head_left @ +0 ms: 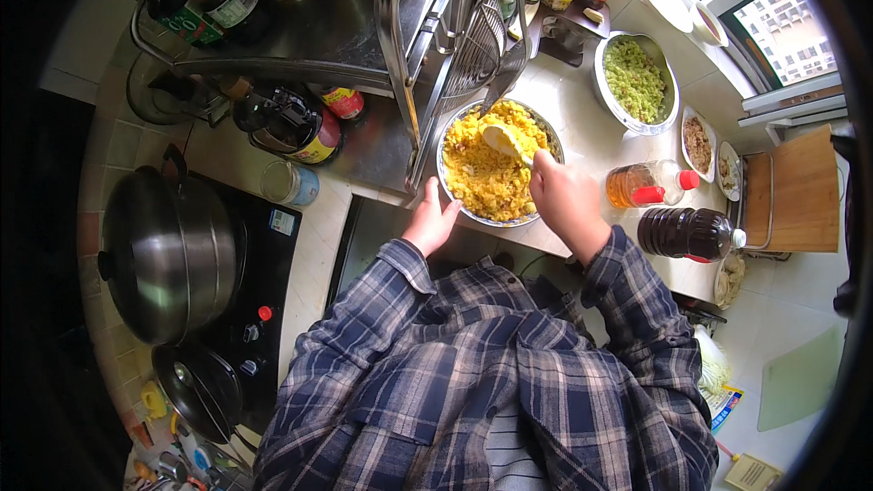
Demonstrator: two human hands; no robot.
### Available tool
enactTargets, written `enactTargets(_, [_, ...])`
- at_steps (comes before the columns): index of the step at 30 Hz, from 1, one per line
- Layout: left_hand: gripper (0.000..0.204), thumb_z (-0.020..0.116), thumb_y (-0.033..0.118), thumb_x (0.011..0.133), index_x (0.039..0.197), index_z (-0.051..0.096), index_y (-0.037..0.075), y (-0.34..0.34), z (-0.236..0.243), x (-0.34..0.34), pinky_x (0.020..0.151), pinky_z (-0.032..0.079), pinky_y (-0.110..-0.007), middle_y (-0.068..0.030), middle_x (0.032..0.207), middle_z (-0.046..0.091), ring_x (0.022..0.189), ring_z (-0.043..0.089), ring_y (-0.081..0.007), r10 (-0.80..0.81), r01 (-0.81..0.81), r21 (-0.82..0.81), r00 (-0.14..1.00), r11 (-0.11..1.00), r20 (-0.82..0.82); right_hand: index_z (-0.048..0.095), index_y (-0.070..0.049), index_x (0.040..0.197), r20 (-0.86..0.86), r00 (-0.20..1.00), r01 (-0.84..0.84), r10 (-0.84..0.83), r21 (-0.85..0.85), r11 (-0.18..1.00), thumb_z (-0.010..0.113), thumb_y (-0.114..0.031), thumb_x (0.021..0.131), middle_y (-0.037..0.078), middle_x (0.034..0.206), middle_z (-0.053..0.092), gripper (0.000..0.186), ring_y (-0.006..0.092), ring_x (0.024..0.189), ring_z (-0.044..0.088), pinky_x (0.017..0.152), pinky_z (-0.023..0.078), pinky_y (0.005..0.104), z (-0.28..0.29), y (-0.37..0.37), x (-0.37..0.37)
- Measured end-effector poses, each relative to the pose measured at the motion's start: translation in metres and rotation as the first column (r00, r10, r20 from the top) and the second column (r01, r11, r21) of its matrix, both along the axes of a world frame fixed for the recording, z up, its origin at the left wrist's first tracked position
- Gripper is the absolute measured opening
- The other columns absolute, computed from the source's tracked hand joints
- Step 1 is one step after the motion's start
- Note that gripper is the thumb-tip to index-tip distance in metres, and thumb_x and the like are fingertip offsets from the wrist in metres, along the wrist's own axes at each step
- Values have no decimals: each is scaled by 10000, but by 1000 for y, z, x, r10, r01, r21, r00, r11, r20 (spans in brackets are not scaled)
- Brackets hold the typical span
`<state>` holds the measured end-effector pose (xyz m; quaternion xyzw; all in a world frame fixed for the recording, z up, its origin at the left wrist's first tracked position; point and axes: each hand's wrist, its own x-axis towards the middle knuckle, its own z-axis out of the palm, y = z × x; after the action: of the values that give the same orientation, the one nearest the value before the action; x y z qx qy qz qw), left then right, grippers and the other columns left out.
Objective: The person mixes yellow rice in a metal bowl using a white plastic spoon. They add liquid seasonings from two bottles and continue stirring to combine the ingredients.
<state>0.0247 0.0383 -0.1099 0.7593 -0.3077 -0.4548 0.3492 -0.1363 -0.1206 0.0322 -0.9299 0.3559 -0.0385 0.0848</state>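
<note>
A round metal bowl (492,222) full of a crumbly yellow mixture (482,180) stands at the counter's front edge. My left hand (432,222) grips its left rim, thumb and fingers against the side. Closed around a spoon handle, my right hand (566,203) is over the bowl's right side. The pale spoon (500,138) has its head in the yellow mixture, near the middle. The fingers under my right hand are partly hidden.
Further right are a bowl of chopped green food (635,82), an amber bottle (644,185) and a dark bottle (684,234). A metal rack (282,65) with bottles stands to the left. A large lidded wok (168,255) sits on the black stove (273,273).
</note>
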Motion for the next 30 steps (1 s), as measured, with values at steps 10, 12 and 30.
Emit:
enactTargets(10, [727, 615, 268, 934, 1466, 183, 26, -2, 2, 1, 919, 480, -460, -324, 1135, 613, 1054, 618, -445, 16, -16, 7, 1000, 1000, -13, 603, -158, 970, -253, 891, -420, 377, -144, 896, 584, -116, 828, 51, 620, 610, 149, 234, 605, 657, 499, 479, 371, -25, 2, 31])
enactTargets(12, [724, 615, 266, 934, 1464, 186, 25, -1, 0, 0, 928, 476, -459, -324, 1151, 607, 1068, 612, -446, 12, -12, -15, 1000, 1000, 3, 607, -168, 968, -290, 828, -522, 480, -85, 849, 581, -123, 829, 35, 609, 601, 148, 218, 599, 653, 499, 473, 359, -17, -2, 8])
enactTargets(30, [689, 608, 233, 946, 1446, 190, 8, 2, -17, -1, 843, 496, -413, -233, 1021, 641, 931, 644, -334, -4, 14, -75, 992, 997, 129, 611, -161, 1070, -116, 960, -274, 256, -175, 946, 597, -126, 827, 27, 596, 575, 246, 237, 581, 631, 515, 486, 387, -53, -40, -10])
